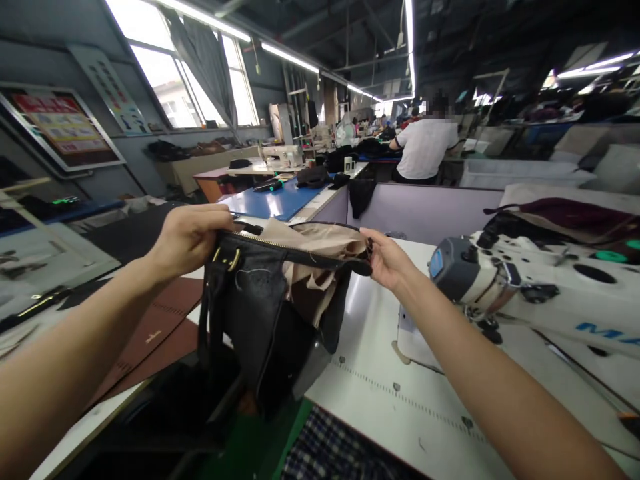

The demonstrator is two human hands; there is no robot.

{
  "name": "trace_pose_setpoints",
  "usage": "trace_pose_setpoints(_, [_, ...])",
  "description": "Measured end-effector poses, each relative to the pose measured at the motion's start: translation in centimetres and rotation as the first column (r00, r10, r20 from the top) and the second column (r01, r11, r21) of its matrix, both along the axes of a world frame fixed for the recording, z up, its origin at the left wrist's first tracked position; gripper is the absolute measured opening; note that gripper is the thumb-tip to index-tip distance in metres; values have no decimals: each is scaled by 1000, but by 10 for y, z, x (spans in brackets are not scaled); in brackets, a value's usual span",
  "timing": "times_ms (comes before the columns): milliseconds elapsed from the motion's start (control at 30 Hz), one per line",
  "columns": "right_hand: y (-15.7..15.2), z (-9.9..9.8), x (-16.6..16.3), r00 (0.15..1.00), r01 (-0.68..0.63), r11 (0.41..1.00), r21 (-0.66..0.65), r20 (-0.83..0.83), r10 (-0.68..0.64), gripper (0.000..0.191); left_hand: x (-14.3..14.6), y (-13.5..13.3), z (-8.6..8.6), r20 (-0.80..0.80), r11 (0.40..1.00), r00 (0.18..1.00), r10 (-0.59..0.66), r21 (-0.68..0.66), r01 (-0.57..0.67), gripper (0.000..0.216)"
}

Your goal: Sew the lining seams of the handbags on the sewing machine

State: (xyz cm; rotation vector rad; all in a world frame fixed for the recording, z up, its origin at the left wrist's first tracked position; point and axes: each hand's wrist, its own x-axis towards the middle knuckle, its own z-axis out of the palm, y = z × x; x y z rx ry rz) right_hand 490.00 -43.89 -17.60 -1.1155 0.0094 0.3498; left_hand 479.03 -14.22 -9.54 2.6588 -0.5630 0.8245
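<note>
A black handbag (255, 293) with a gold zipper and beige lining hangs between my two hands, over the front edge of the table. My left hand (193, 237) is closed on its upper left corner, near a gold ring and a dangling strap. With fingers pinched, my right hand (385, 259) grips the upper right end by the zipper. The beige lining (320, 240) bulges out at the top and through an open gap in the side. Part of the fingertips of both hands is hidden behind the bag.
To the right stands a white sewing machine (565, 287) on a white table (380, 373) with a printed ruler. Brown panels (155, 327) lie at left. Beyond are a blue-topped table (280, 200), a lilac partition (425, 203) and a seated person in a white shirt (425, 150).
</note>
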Motion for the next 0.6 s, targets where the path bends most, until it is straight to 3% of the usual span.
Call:
trace_pose_setpoints(67, [7,14,-2,1000,17,996,90,-11,-16,12,-1,-7,-3,-80,988,995,-65,-144,52,16])
trace_pose_setpoints(167, [6,29,-9,1000,24,983,185,6,-26,11,2,-19,-13,-131,951,988,-80,-308,36,15])
trace_pose_setpoints(300, [-10,36,-26,995,-48,978,203,97,29,31,9,-30,-19,-136,863,975,-178,-497,89,12])
trace_pose_setpoints(400, [-23,20,-38,971,-48,986,157,240,9,41,14,-41,-19,-119,809,960,-253,-571,142,16])
trace_pose_setpoints(600, [-30,-47,-65,904,-60,998,6,425,52,40,17,-57,-22,-157,793,929,-334,-580,187,21])
